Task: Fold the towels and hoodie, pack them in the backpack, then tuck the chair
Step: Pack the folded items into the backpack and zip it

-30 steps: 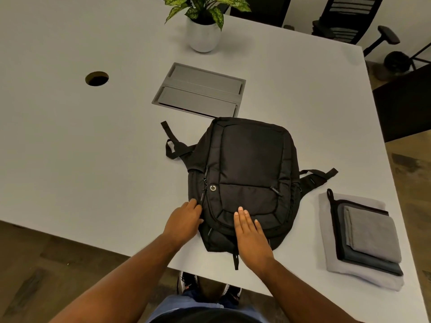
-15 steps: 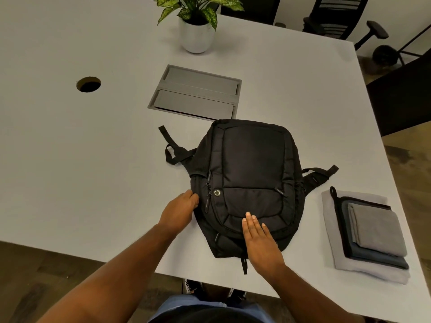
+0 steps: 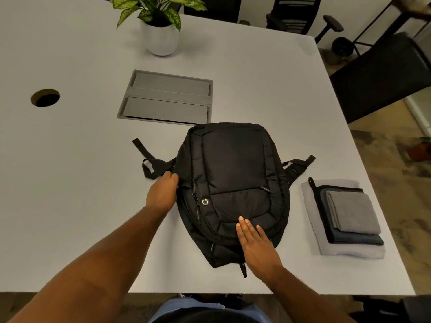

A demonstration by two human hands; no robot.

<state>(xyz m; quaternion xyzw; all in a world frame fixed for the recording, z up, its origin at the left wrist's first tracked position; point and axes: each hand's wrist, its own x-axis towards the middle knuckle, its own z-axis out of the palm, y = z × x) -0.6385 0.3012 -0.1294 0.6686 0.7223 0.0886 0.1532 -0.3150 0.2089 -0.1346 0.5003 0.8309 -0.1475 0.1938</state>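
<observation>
A black backpack [image 3: 233, 173] lies flat, front up, in the middle of the white table [image 3: 70, 183], its straps sticking out on both sides. My left hand [image 3: 163, 194] is at the bag's left side with fingers curled onto the edge by the zipper. My right hand [image 3: 254, 245] lies flat with straight fingers on the bag's lower front. To the right sits a stack of folded cloths [image 3: 349, 213]: a grey towel on top, blue and black layers under it, and a light grey piece at the bottom.
A grey cable hatch [image 3: 168, 96] is set into the table behind the backpack, a round cable hole [image 3: 45, 97] at far left, and a potted plant [image 3: 161, 31] at the back. A black office chair [image 3: 293, 15] stands beyond the far edge; dark furniture [image 3: 384, 73] is at right.
My left hand has slid away from me along the backpack's left side, from near the bottom corner to about mid-height. My right hand stays flat on the lower front.
</observation>
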